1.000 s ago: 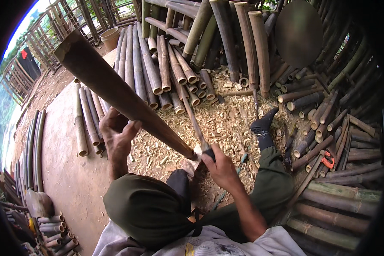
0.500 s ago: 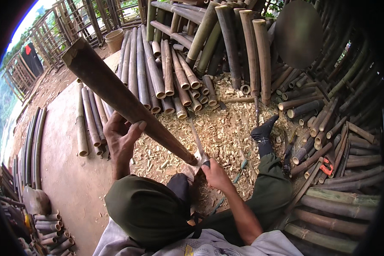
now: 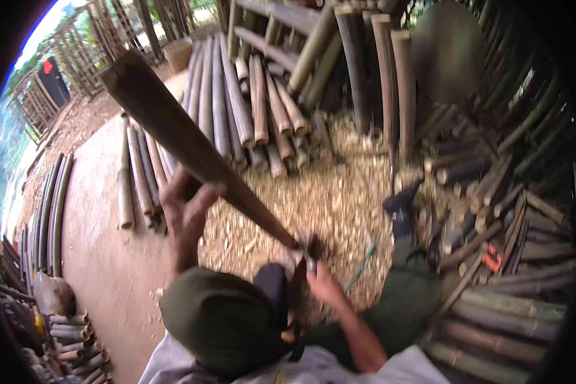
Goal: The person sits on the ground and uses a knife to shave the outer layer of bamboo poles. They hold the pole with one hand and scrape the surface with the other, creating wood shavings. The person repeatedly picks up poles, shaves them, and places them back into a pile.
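A dark brown bamboo pole (image 3: 185, 137) slants across the middle, its thick end up at the far left and its lower end near my feet. My left hand (image 3: 189, 208) is curled around its underside, thumb along the near side. My right hand (image 3: 326, 285) grips a long-bladed knife, blurred by motion, beside the pole's lower end; the blade (image 3: 306, 251) is smeared and its exact edge cannot be made out. My green-trousered left knee (image 3: 221, 313) is bent beneath the pole, and a dark-socked foot (image 3: 272, 281) shows close to the lower end.
Wood chips (image 3: 275, 198) cover the ground ahead. Cut bamboo lengths (image 3: 224, 102) lie in a pile beyond, and upright poles (image 3: 403, 89) lean behind. At the right are short offcuts (image 3: 473, 211) and an orange-handled saw (image 3: 491, 257). A bare floor slab (image 3: 96, 237) is at the left.
The knife has swung down from its raised blade position to the pole's lower end, and now blurs. My right hand is slightly lower and further right; the whole view has shifted a little.
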{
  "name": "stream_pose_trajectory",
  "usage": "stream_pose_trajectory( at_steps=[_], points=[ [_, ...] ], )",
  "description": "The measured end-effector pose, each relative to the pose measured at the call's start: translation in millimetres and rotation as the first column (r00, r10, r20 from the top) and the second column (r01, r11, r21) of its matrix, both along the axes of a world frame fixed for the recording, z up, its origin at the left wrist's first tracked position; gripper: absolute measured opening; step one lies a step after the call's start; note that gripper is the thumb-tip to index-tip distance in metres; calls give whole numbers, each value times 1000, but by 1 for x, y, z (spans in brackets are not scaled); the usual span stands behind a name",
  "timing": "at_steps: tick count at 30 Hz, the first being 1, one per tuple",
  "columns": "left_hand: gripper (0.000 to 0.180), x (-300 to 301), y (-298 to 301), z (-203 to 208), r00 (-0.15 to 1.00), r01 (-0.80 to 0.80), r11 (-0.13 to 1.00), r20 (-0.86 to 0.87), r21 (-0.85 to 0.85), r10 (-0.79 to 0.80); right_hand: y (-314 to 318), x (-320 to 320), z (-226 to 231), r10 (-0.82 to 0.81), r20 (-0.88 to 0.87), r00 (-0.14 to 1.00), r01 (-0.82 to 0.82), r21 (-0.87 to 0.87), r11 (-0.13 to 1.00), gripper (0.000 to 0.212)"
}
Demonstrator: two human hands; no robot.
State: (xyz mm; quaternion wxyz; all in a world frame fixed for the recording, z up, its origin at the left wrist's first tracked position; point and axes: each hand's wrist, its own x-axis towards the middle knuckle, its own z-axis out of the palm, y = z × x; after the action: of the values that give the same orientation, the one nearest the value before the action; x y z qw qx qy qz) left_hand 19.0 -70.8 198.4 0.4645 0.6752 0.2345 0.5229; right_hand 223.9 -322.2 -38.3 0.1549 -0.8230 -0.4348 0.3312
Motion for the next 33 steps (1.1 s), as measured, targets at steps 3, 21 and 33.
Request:
stream_pose_trajectory(
  at_steps=[3, 21, 33],
  points=[
    [37, 2, 2, 5, 991, -12, 995, 131, -99, 25, 29, 2, 85, -29, -78, 997, 44, 201, 979, 45],
    [32, 14, -14, 14, 958, -275, 959, 72, -65, 279, 57, 12, 133, -71, -313, 947, 196, 389, 900, 23],
    [39, 12, -24, 13, 972, -225, 972, 46, -75, 228, 50, 2, 54, -15, 10, 1000, 14, 112, 994, 45]
  ],
)
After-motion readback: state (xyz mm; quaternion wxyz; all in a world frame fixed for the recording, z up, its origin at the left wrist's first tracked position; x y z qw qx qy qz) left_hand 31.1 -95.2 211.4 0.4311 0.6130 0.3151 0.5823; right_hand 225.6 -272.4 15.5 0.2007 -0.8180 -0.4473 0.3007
